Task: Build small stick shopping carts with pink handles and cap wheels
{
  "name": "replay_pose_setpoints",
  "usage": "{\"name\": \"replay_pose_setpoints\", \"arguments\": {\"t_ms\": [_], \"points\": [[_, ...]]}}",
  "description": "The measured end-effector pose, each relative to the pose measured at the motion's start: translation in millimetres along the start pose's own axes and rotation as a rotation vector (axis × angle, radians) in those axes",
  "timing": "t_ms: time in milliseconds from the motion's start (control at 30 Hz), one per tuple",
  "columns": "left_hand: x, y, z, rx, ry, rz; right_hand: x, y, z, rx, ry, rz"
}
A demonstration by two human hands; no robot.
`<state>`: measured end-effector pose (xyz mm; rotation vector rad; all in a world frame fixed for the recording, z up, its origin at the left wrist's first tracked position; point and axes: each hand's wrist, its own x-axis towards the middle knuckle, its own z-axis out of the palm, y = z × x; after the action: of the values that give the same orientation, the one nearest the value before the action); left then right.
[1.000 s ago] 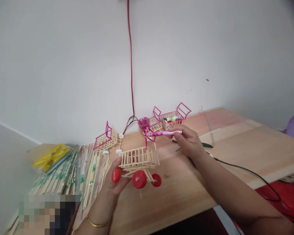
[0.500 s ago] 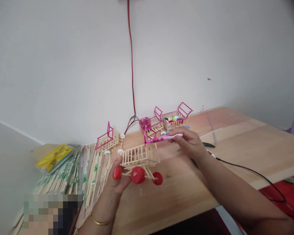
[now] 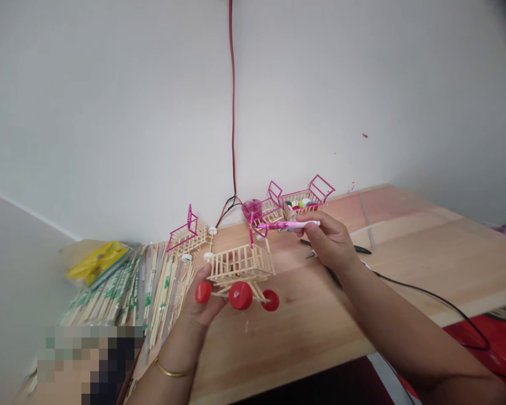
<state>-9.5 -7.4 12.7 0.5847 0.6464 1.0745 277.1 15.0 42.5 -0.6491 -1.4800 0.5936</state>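
My left hand (image 3: 205, 304) is closed around the underside of a miniature shopping cart (image 3: 241, 264) built from thin wooden sticks, with red bottle-cap wheels (image 3: 240, 296). Part of the cart's raised handle (image 3: 252, 230) is coloured pink. Between the fingertips of my right hand (image 3: 326, 239) is a slim paintbrush (image 3: 287, 225) with a pink-stained shaft and pale end. Its tip points left and meets the pink handle; whether it presses on it I cannot tell. Behind it stands a pink-stained cup (image 3: 252, 209).
More stick carts with pink handles stand along the wall: one at left (image 3: 188, 236), one behind the brush (image 3: 272, 211), another holding coloured caps (image 3: 306, 198). Bundled sticks (image 3: 158, 298) and a yellow packet (image 3: 95, 263) lie left. Pliers (image 3: 361, 250) and a black cable (image 3: 430, 291) lie right.
The brush has risen slightly along the cart's handle and lies more level, its tip shifting a little right. The cart stays in my left hand. The view has shifted slightly.
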Motion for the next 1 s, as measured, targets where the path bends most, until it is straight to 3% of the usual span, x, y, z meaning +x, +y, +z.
{"name": "replay_pose_setpoints", "arguments": {"t_ms": [433, 633, 1000], "points": [[-0.5, -1.3, 0.6, -0.071, 0.079, -0.031, -1.6, -0.6, 2.1, -0.012, -0.043, -0.014], [0.3, -1.6, 0.6, -0.076, 0.041, -0.04, -1.3, -7.7, -1.6, -0.103, -0.014, -0.091], [0.4, -1.1, 0.0, -0.067, 0.035, -0.052, 4.6, -20.8, -1.7, -0.326, -0.087, -0.277]]}}
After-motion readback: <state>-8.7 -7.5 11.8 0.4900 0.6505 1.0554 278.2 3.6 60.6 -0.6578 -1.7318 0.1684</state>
